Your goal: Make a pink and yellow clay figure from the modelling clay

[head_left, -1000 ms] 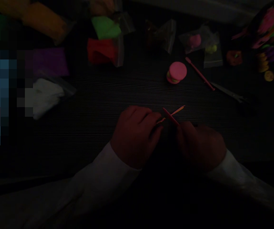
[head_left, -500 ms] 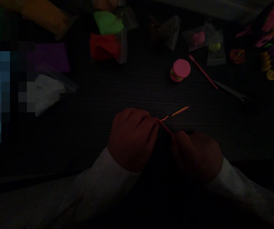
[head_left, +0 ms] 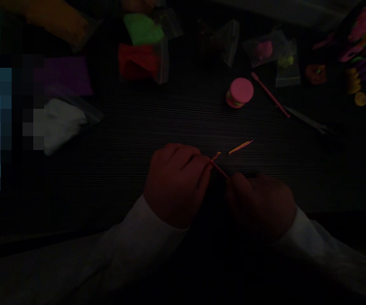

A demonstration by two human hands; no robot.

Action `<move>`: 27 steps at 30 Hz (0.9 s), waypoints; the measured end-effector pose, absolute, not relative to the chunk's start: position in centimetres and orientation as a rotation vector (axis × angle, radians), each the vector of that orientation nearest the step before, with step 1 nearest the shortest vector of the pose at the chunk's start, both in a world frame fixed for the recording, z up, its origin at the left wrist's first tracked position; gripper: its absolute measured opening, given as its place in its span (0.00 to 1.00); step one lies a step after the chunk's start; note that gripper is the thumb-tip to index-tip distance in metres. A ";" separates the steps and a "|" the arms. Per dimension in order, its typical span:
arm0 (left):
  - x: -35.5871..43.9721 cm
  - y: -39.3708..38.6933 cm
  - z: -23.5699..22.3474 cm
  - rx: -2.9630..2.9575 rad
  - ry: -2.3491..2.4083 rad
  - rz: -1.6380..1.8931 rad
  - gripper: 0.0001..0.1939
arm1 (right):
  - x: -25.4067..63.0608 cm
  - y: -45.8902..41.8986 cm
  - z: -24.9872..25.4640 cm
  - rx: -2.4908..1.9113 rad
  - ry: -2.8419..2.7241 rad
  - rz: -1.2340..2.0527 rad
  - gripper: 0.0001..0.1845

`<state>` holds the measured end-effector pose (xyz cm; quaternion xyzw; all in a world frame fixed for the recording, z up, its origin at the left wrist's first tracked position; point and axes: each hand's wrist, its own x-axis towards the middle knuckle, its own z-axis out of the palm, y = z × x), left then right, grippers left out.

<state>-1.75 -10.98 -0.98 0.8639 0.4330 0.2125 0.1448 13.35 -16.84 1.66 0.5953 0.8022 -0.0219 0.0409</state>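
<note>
Right hand (head_left: 261, 203): closed round a slim pink modelling tool (head_left: 219, 167), knuckles up, tool slanting away to the left hand's fingertips. Left hand (head_left: 178, 186): palm down, fingers drawn together, thumb and forefinger apparently pinching the near end of a twisted orange strip (head_left: 217, 155) on the table (head_left: 132, 127). Light is poor; exact contact unclear.

Handling, by my judgement: strip looks like modelling clay, featherlight, soft, easily dented or torn; hold lightly at one end. Tool probably stiff and light; grip close behind its working tip.

Just beyond: a loose two-tone strip (head_left: 240, 147), untouched. Farther out: pink sandwich-like disc piece (head_left: 241, 90), scissors (head_left: 310, 123).
</note>
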 end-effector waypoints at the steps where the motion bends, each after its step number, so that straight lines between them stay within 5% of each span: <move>1: -1.7 -11.0 -1.0 2.493 1.247 0.604 0.09 | 13.4 -16.8 1.6 1.823 2.454 -0.066 0.10; 13: -3.9 -11.7 0.6 2.400 1.299 0.681 0.05 | 14.8 -17.3 1.3 1.921 2.616 -0.183 0.12; 19: -3.9 -11.6 0.5 2.359 1.294 0.671 0.05 | 20.5 -18.2 0.2 2.219 2.289 0.224 0.19; 27: -3.8 -9.9 0.2 2.440 1.338 0.752 0.05 | 21.9 -17.1 -0.3 2.289 2.408 0.365 0.19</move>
